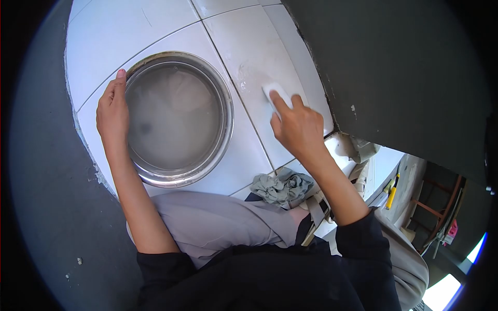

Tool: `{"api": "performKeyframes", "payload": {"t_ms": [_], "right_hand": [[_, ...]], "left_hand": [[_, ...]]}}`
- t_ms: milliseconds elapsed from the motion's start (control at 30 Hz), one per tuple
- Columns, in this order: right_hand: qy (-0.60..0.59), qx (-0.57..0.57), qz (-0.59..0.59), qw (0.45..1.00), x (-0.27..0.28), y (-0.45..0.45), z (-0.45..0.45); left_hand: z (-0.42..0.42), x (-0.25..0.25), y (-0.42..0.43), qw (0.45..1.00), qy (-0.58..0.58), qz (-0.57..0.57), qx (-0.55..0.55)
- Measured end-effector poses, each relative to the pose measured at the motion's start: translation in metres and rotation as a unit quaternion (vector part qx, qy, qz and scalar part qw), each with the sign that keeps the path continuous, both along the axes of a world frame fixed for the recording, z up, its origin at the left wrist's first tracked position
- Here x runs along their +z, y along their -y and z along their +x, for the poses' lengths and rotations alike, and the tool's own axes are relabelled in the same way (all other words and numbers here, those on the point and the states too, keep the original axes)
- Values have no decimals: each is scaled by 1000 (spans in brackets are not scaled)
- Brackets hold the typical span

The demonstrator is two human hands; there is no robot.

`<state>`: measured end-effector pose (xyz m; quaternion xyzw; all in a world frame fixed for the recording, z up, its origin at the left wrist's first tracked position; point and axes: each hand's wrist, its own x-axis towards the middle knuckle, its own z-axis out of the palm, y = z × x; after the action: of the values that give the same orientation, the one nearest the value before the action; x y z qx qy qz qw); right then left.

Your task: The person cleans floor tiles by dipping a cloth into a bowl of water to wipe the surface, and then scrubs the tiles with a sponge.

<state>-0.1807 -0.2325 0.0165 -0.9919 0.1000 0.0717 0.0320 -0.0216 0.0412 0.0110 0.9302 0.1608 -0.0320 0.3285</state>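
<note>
A round metal basin (pixel 174 119) of cloudy water stands on white tiles (pixel 249 36). My left hand (pixel 113 109) grips its left rim, thumb on the edge and the other fingers mostly hidden on the outer side. Right of the basin, my right hand (pixel 301 124) holds a small white oblong block (pixel 275 95) against a tile, the index finger stretched along its top. What kind of block it is, I cannot make out. Wet smears show on the tile beside it. A crumpled grey-green cloth (pixel 281 186) lies below, between the basin and my right forearm.
A dark wall (pixel 399 67) borders the tiles on the right, and a dark grey surface (pixel 41 155) runs along the left. My bent leg (pixel 212 215) is close to the basin's lower edge. A yellow-handled tool (pixel 392 193) and a wooden frame (pixel 441 212) are at lower right.
</note>
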Motion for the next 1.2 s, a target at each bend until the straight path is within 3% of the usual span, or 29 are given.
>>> {"api": "performKeyframes", "payload": {"t_ms": [100,200,367,400,600,833,1000,1200], "right_hand": [[65,16,-22,998,-15,11,52],[52,7,-29,998,-16,15,84],[73,79,11,994,-2,-9,-13],[32,44,16,998,-3,-12,-19],[75,44,-23,996,-18,-11,60],[49,89,9,995,1,-34,-20],[82,105,-6,991,-11,-34,25],[67,152,-25,986,0,-35,-1]], "left_hand": [[3,-8,-6,1000,-6,-22,-13],[1,-1,-2,1000,6,2,-12],[0,0,-2,1000,-4,-3,-2],[0,1,0,1000,2,-7,0],[1,-2,-1,1000,9,-7,-4],[1,-1,-1,1000,1,-15,2],[3,-5,-4,1000,5,-15,-5],[3,-3,-4,1000,-2,-17,-2]]}}
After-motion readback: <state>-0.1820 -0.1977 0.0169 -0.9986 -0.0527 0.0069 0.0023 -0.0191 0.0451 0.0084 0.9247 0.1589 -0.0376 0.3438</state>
